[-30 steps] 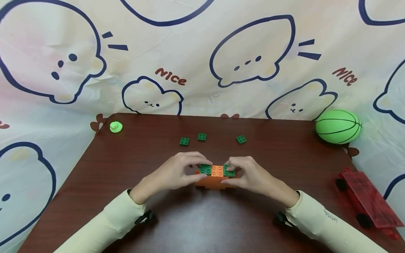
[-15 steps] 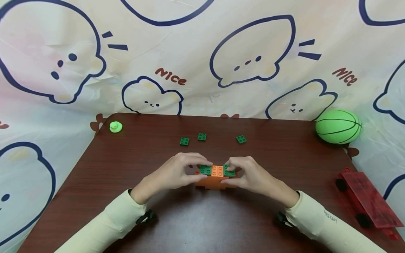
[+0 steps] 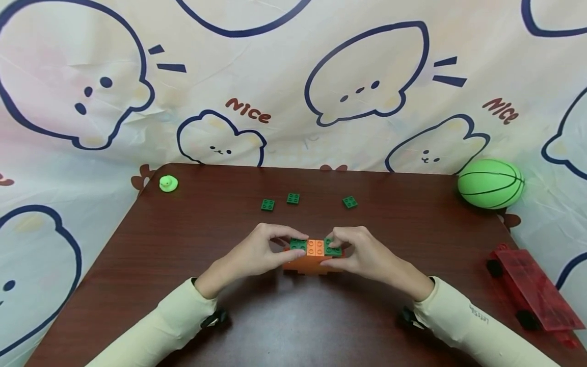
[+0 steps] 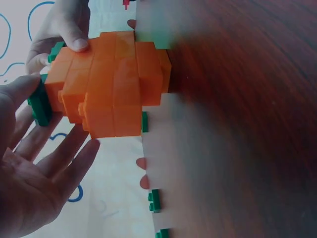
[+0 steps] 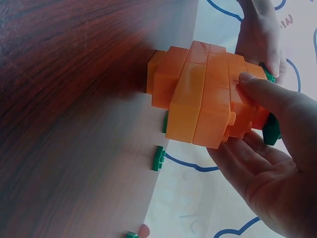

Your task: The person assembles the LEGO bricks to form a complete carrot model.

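Note:
A stepped build of orange toy bricks stands mid-table, wider in the middle than at its base. On its top are two green bricks, one at each end, with orange studs between. My left hand pinches the left green brick, thumb in front and index finger behind; in the left wrist view that brick overhangs the orange end. My right hand grips the build's right end, its thumb on the orange front and its index finger at the right green brick. The build's far side is mostly hidden.
Three loose green bricks lie beyond the hands: a left one, a middle one and a right one. A green toy duck sits far left. A green ball and a red toy car stand at right.
My left hand has shifted slightly right, and its thumb has come up from the orange front to the left green brick's edge. My right hand and the build look unmoved.

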Motion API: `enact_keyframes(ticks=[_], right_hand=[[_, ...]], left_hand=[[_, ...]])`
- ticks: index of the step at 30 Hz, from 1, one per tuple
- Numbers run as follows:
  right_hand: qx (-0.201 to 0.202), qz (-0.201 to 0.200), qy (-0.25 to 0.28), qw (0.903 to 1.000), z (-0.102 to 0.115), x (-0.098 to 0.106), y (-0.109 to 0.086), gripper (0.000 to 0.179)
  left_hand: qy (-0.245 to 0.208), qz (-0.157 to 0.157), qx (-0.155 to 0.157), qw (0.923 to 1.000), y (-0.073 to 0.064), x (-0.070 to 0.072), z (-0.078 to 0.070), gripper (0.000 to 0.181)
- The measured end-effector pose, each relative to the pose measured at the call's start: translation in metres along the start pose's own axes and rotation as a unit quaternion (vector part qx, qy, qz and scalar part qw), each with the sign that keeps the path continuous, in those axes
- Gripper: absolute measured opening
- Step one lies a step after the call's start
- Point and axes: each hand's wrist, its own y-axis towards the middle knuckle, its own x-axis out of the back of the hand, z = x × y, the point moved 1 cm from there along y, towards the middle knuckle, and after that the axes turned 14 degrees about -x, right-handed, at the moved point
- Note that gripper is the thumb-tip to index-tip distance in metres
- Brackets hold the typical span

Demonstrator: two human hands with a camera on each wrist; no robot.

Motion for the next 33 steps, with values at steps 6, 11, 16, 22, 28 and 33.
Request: enact_keyframes(ticks=[6, 11, 16, 22, 28, 33], right_hand=[[0.005, -0.002, 0.003, 1.0000, 0.000, 0.001, 0.000, 0.032], [0.005, 0.000, -0.004, 1.0000, 0.000, 0.002, 0.000, 0.032], [-0.007, 0.039, -0.022, 0.9989, -0.001, 0.017, 0.003, 0.029], [-0.073, 0.026, -0.026, 0.9966, -0.025, 0.056, 0.026, 0.011], [-0.162, 0.023, -0.111, 0.9803, -0.083, 0.070, 0.062, 0.020], [-0.204, 0.051, -0.157, 0.9651, -0.120, 0.065, 0.078, 0.021]], left_hand=[[-0.012, 0.000, 0.030, 0.9995, -0.001, -0.002, 0.002, 0.031], [-0.006, -0.012, 0.008, 0.9999, -0.001, -0.003, 0.005, 0.034], [-0.011, -0.024, -0.013, 0.9996, -0.001, -0.005, 0.006, 0.034], [-0.017, -0.024, -0.009, 0.9995, 0.000, -0.006, 0.004, 0.034], [-0.019, -0.023, 0.007, 0.9995, -0.002, -0.005, 0.006, 0.034], [-0.025, -0.022, 0.012, 0.9994, -0.003, -0.006, 0.006, 0.035]])
